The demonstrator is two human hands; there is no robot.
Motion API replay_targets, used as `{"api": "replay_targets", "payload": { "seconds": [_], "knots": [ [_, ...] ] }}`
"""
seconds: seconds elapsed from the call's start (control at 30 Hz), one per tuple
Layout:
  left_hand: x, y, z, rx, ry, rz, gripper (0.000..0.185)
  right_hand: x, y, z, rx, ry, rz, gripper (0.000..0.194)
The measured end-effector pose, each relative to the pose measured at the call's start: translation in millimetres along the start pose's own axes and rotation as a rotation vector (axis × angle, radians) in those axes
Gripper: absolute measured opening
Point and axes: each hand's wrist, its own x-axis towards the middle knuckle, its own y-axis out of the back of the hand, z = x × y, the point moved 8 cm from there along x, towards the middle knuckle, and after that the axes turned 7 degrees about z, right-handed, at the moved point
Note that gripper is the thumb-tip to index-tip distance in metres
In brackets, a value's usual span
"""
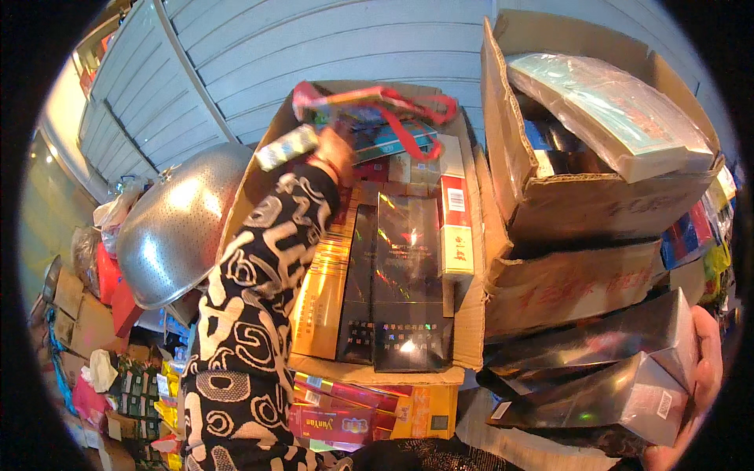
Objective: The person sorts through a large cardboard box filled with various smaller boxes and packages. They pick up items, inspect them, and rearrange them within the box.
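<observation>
My left hand (334, 152) reaches into the back of an open cardboard box (383, 374), at a blurred bag with red straps (406, 138). A small pale packet (287, 147) shows at this hand; whether the fingers grip it or the bag is hard to tell. My right hand (707, 353), at the right rim, holds dark cigarette cartons with silvery ends (654, 400). Black cartons (412, 282), gold cartons (318, 306) and a red and cream carton (456, 224) lie in the box, with a teal one (400, 142) behind.
A perforated metal colander (182, 229) leans left of the box. To the right stands another cardboard box (607, 206) with a plastic-wrapped pack (612, 106) on top. Red cartons (336, 421) lie below the middle box. A white panelled wall (341, 41) rises behind. Mixed goods (135, 388) crowd the lower left.
</observation>
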Motion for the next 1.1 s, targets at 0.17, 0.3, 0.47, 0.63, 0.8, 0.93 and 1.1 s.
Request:
{"api": "replay_targets", "payload": {
  "seconds": [0.17,0.3,0.47,0.63,0.8,0.93,1.1],
  "knots": [
    [-21,-1,-28,-0.026,0.051,0.536,0.02,4,-3,7,0.032,-0.073,0.006,0.093],
    [22,-18,37,-1.058,-0.162,0.442,0.028,7,-7,11,0.042,-0.122,0.004,0.09],
    [75,-77,84,-0.789,-0.007,0.033,0.037,6,-10,12,0.051,-0.168,0.007,0.087],
    [83,-65,90,-0.989,-0.017,0.095,0.064,7,-15,19,0.071,-0.213,0.018,0.085],
    [69,-32,79,-0.697,0.033,0.237,0.06,9,-19,25,0.083,-0.243,0.01,0.082],
    [87,-31,69,-0.754,-0.061,0.055,0.063,11,-23,26,0.087,-0.281,0.005,0.08],
    [102,-34,77,-0.768,-0.106,0.073,0.062,14,-34,25,0.07,-0.289,0.02,0.074]
  ]
}}
